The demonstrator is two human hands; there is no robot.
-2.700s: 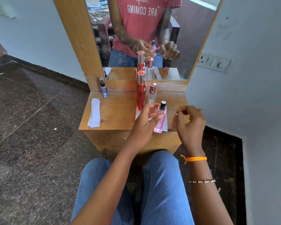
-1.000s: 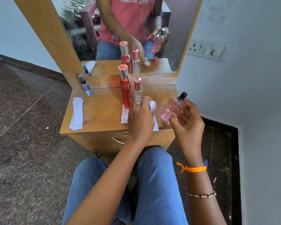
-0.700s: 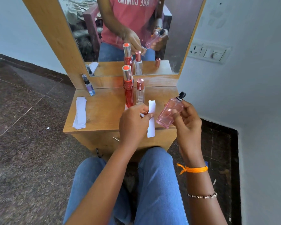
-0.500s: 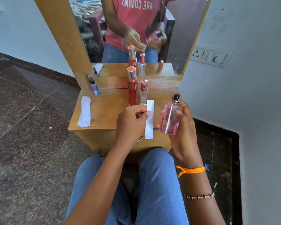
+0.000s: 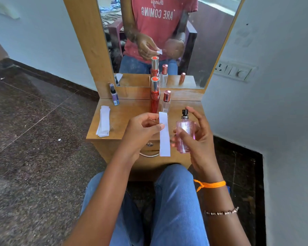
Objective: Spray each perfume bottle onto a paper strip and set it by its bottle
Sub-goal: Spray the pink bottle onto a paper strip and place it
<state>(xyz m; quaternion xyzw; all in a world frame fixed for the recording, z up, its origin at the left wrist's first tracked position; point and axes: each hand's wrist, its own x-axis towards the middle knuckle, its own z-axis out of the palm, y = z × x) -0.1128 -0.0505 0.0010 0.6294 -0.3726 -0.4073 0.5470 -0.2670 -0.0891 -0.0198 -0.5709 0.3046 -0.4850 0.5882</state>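
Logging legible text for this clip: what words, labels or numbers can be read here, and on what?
"ARE COMING": on the red T-shirt in the mirror.
Script line above it: roughly "things", too blurred to be sure.
Pink bottle in the right hand: faint marking, unreadable.
Paper strip in the left hand: blank.
Other bottles and the wall switch plate: no legible text.
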